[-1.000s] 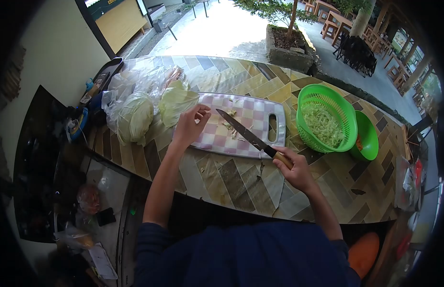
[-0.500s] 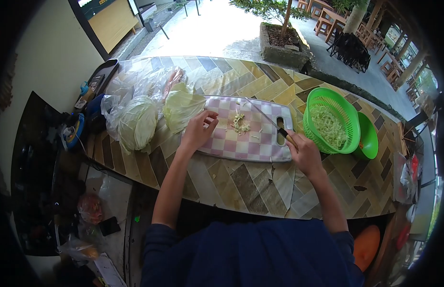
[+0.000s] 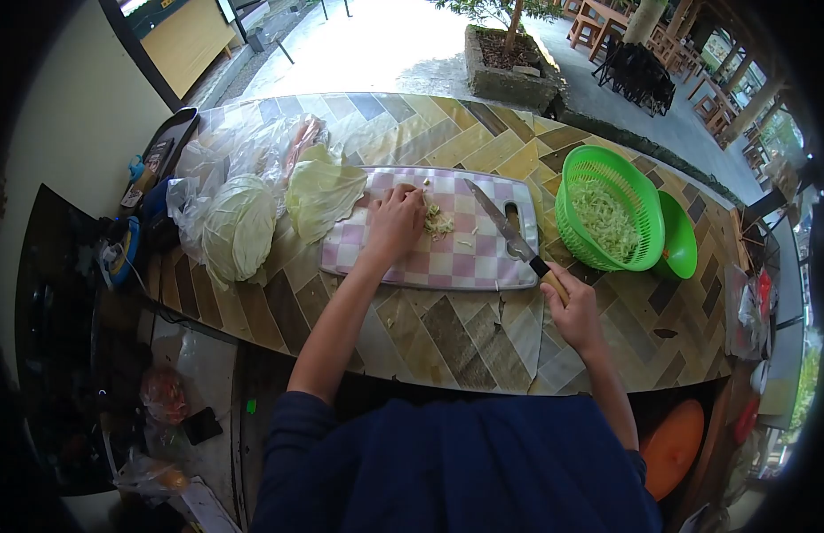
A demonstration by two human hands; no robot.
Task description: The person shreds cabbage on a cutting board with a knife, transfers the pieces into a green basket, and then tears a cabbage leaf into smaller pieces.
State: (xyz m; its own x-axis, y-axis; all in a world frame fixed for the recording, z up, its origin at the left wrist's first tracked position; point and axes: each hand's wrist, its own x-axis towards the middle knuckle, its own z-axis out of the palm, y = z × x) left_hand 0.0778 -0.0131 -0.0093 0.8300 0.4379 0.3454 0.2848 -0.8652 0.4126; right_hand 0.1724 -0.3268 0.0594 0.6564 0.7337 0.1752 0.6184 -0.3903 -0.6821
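Observation:
My right hand [image 3: 572, 306] is closed around the wooden handle of a knife [image 3: 505, 224], whose blade points up and left over the right part of the cutting board [image 3: 447, 271]. The board has a pink and white check pattern and a handle slot at its right. Palm down on the board, my left hand [image 3: 397, 220] holds nothing that I can see; its fingers are slightly bent beside a small heap of chopped cabbage bits [image 3: 438, 222]. To its left lie a loose cabbage leaf [image 3: 325, 191] and a cabbage head [image 3: 240, 229].
Shredded cabbage [image 3: 605, 218] fills part of a green basket [image 3: 647, 218] on the right, with a green bowl [image 3: 680, 235] beside it. Clear plastic bags [image 3: 261, 151] lie behind the cabbage. A dark tray [image 3: 174, 142] stands at the table's far left.
My left hand has moved right across the board to the cabbage bits. My right hand has drawn the knife slightly toward me, its blade now farther right and turned more flat.

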